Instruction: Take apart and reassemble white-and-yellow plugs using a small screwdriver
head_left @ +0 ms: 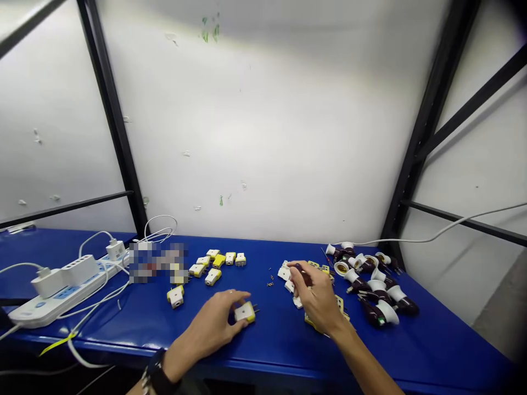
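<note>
My left hand rests its fingers on a white-and-yellow plug adapter, gripping it on the blue table with its metal prongs pointing right. My right hand is closed around a dark red screwdriver handle, and the shaft is hidden by my fingers. Beneath that hand lie white plug parts and yellow pieces. Several small screws sit between my hands. Several finished-looking yellow-and-white adapters stand farther left.
Several dark brown lamp holders with white collars are heaped at the right. A white power strip with plugged-in chargers and cables lies at the left, beside a blurred patch. Black steel frame posts rise against the white wall behind the table.
</note>
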A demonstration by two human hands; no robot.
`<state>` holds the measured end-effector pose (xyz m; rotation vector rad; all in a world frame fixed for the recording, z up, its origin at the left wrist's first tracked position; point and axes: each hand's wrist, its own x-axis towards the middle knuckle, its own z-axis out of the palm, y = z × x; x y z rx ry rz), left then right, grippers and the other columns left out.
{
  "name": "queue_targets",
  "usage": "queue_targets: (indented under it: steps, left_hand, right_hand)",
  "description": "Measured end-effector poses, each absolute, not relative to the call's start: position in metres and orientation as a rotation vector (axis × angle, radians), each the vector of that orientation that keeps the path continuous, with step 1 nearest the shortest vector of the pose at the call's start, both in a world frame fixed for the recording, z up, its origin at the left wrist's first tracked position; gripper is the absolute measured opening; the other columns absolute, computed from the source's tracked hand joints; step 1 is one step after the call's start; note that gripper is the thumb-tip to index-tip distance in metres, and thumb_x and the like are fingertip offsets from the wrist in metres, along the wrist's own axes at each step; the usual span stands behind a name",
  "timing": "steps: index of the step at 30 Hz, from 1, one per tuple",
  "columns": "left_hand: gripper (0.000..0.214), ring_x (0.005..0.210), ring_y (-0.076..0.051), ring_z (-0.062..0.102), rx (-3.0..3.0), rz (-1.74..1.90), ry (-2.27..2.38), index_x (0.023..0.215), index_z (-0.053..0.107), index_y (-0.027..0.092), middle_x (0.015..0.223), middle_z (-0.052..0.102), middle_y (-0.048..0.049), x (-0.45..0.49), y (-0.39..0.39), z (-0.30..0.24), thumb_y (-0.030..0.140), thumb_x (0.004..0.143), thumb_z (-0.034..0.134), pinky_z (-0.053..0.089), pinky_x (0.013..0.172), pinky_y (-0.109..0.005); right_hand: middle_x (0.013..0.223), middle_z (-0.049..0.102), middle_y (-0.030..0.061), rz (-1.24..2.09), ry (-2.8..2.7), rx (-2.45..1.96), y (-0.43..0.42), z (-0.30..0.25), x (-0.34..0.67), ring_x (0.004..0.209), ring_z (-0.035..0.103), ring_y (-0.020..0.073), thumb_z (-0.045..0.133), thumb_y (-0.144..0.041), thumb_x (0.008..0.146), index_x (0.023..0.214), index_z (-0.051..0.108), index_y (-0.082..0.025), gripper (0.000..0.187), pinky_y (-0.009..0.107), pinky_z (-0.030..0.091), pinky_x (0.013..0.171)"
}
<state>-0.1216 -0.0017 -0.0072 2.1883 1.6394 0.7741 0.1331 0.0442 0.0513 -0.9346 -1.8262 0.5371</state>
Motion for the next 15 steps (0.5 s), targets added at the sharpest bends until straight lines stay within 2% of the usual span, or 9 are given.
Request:
queue_targets:
  steps: [3, 6, 9, 15]
  left_hand:
    - [0.049, 0.099, -0.024, 0.065, 2.141, 0.809, 1.458, 0.123, 0.069, 0.028, 0.107, 0.075, -0.0028, -0.094, 0.017, -0.002, 0.026, 0.075, 0.075, 0.051, 0.089, -0.033]
    - [0.042, 0.091, -0.022, 0.067, 2.134, 0.835, 1.329, 0.115, 0.073, 0.024, 0.100, 0.076, -0.0026, -0.076, 0.038, -0.001, 0.022, 0.073, 0.076, 0.052, 0.086, -0.031]
    - [0.030, 0.090, -0.021, 0.068, 2.153, 0.870, 1.208, 0.103, 0.076, 0.020, 0.100, 0.077, -0.0038, -0.069, 0.051, -0.003, 0.019, 0.073, 0.075, 0.052, 0.084, -0.028]
    - [0.024, 0.083, -0.020, 0.068, 2.261, 0.842, 1.196, 0.097, 0.076, 0.019, 0.094, 0.078, -0.0033, -0.069, 0.055, -0.005, 0.019, 0.074, 0.072, 0.050, 0.077, -0.027]
  right_hand:
    - [0.069, 0.062, -0.0009, 0.678, -1.843, -0.853, 0.058, 0.047, 0.119, 0.051, 0.061, 0.0135, 0.046, -0.045, 0.101, 0.088, 0.059, -0.020, 0.031, 0.025, 0.046, 0.052]
    - [0.065, 0.060, -0.0014, 0.661, -1.904, -0.826, 0.072, 0.042, 0.110, 0.049, 0.058, 0.0131, 0.046, -0.043, 0.101, 0.080, 0.053, -0.021, 0.031, 0.025, 0.044, 0.051]
    - [0.064, 0.059, -0.0013, 0.562, -1.941, -0.842, 0.079, 0.037, 0.107, 0.050, 0.056, 0.0135, 0.045, -0.041, 0.101, 0.079, 0.051, -0.022, 0.030, 0.025, 0.042, 0.052]
    - [0.066, 0.060, -0.0009, 0.439, -2.029, -0.837, 0.083, 0.031, 0.103, 0.057, 0.055, 0.0148, 0.045, -0.035, 0.101, 0.080, 0.052, -0.022, 0.025, 0.026, 0.039, 0.059]
